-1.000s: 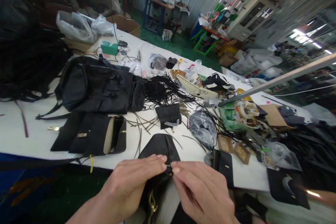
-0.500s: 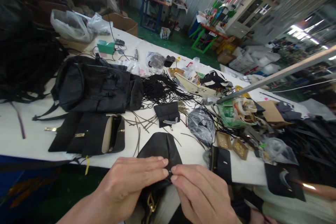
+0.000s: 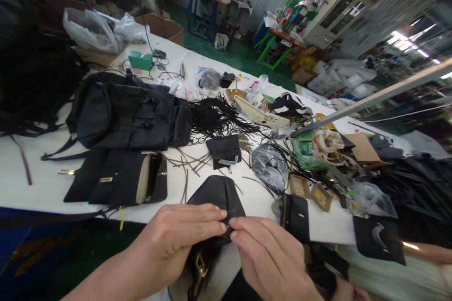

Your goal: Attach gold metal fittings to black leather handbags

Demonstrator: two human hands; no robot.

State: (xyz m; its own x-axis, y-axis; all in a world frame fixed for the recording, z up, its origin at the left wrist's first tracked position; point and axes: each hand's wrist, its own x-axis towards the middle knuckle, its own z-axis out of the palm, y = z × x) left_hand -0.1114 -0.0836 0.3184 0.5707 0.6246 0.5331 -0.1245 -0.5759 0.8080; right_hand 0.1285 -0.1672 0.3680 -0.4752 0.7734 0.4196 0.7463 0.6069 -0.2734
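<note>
A black leather-like bag [image 3: 216, 192] lies at the near edge of the white table, partly hidden by both hands. My left hand [image 3: 181, 230] grips it from the left, fingers pressed together along the top. From the right, my right hand [image 3: 270, 254] pinches the same bag, its fingertips almost meeting the left ones around a tiny shiny metal piece. Below the hands, a gold-coloured clasp [image 3: 200, 265] hangs by the bag's pale-lined opening. Behind the bag, a small black pouch [image 3: 223, 151] rests on the table.
A black backpack [image 3: 123, 113] and an open black bag [image 3: 116, 178] occupy the left. Black cords [image 3: 215, 117] heap mid-table. On the right stand small boxes of metal fittings [image 3: 321, 196] and a black wallet-like piece [image 3: 298, 218]. Another person's hand [image 3: 344, 290] shows at lower right.
Both hands still grip the bag at the same spot, with slight finger shifts. More of the pale-lined opening and clasp shows below. The other person's hand has moved slightly at lower right.
</note>
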